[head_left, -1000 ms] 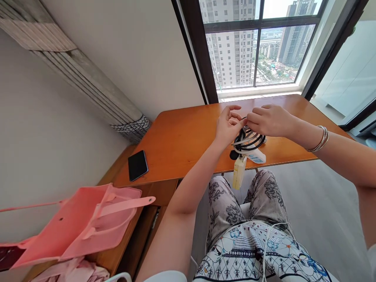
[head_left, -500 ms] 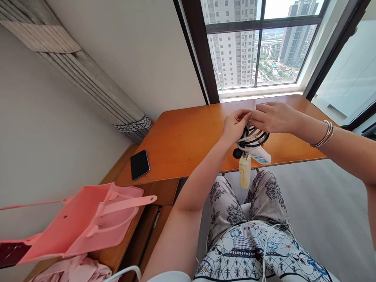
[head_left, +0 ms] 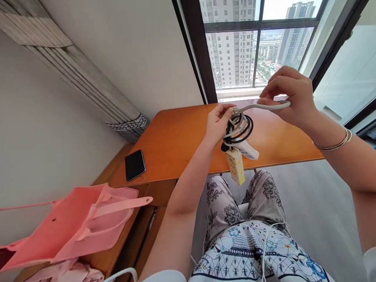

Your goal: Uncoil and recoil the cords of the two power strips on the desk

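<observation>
My left hand [head_left: 217, 124] grips a bundle of coiled black and white cables [head_left: 238, 127] above the orange wooden table [head_left: 179, 141]. A yellowish power strip [head_left: 235, 166] and a white power strip [head_left: 248, 150] hang from the bundle. My right hand [head_left: 289, 98], raised up and to the right, pinches a length of white cable [head_left: 266, 106] that runs from the coil. A metal bangle [head_left: 335, 143] sits on my right wrist.
A black phone [head_left: 134, 165] lies at the table's left end. A pink bag [head_left: 73, 227] rests on a lower wooden ledge at the left. A window [head_left: 252, 43] stands behind the table. Grey floor lies at the right. My patterned trousers [head_left: 243, 203] are below.
The bundle has been lifted off the table. My right hand has risen and moved right, drawing a length of white cable out of the coil. The yellowish power strip now swings free.
</observation>
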{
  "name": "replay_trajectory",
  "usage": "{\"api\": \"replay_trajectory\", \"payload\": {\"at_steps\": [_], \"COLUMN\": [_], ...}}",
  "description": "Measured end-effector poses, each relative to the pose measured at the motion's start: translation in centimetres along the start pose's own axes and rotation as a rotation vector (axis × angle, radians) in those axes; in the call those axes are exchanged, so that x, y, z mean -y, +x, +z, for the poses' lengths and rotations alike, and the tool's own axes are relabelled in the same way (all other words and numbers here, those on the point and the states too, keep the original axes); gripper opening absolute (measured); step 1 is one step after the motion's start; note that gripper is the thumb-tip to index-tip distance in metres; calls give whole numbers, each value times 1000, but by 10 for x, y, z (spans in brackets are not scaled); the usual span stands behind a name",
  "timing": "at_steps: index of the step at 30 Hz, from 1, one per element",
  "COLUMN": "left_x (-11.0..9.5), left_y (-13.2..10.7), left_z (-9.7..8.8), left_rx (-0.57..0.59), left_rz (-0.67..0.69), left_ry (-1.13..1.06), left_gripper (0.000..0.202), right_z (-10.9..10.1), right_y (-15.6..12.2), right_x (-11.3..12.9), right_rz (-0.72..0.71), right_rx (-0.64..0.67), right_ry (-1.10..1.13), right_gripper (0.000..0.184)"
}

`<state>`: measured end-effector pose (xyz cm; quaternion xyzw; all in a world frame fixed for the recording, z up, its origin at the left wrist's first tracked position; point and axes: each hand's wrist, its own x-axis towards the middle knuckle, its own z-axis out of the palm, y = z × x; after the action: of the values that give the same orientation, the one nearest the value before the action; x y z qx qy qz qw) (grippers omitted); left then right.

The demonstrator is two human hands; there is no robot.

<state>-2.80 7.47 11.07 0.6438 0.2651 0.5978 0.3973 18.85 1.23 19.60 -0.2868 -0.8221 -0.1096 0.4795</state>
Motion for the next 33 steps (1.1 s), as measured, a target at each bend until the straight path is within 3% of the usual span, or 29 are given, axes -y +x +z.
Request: {"api": "replay_trajectory", "payload": {"at_steps": [5, 7, 10, 12, 14, 17, 19, 24, 29, 33], "left_x": [-13, -17, -24, -26, -27, -23, -20, -7, 24, 44], "left_y": [5, 8, 14, 20, 25, 33, 36, 35, 4, -35], "left_z": [-7, -7, -4, -1, 1, 0, -3, -21, -52, -66], "left_rx": [2, 1, 14, 20, 7, -17, -23, -33, -58, 99], "left_rz": [7, 12, 25, 37, 59, 84, 84, 59, -13, -231], "left_ry": [-22, -19, -28, -33, -20, 20, 53, 146, 205, 298], "left_gripper": [25, 24, 22, 20, 18, 18, 20, 32, 62, 105], "right_z": [32, 51, 85, 109, 132, 157, 167, 178, 184, 191], "right_y": [-50, -70, -90, -96, -97, -95, -92, -87, -85, -83], "right_x": [-16, -20, -14, -1, 13, 28, 32, 30, 20, 14], "right_rz": [224, 294, 344, 408, 535, 720, 750, 711, 782, 842], "right_rx": [99, 153, 238, 304, 327, 184, 114, 88, 0, -86], "right_ry": [283, 411, 616, 768, 865, 770, 730, 780, 908, 980], "right_gripper": [54, 75, 111, 118, 116, 94, 83, 70, 63, 59]}}
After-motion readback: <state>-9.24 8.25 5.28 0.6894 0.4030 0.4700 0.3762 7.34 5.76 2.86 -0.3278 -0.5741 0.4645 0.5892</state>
